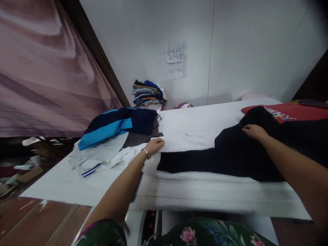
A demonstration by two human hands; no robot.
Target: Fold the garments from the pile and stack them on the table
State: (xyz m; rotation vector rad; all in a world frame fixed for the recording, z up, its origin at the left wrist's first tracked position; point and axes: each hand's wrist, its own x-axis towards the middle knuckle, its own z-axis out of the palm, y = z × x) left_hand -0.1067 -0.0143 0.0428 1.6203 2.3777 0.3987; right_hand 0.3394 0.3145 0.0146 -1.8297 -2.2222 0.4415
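A black garment (192,162) lies stretched across the white-covered table, one long narrow part reaching left and its wider part bunched at the right. My right hand (256,132) has its fingers closed on a raised fold of this black fabric. Just beyond the garment's left end, my left hand (154,145) pinches the edge of a white cloth (189,135); whether that cloth belongs to the garment, I cannot tell. A metal bracelet (147,153) circles my left wrist.
Left of my hands lie a navy and light-blue garment (120,124) and a crumpled white one with blue stripes (91,171). Folded clothes (148,94) are stacked by the wall. A red garment (289,112) lies at right. Handwritten paper notes (176,59) hang above.
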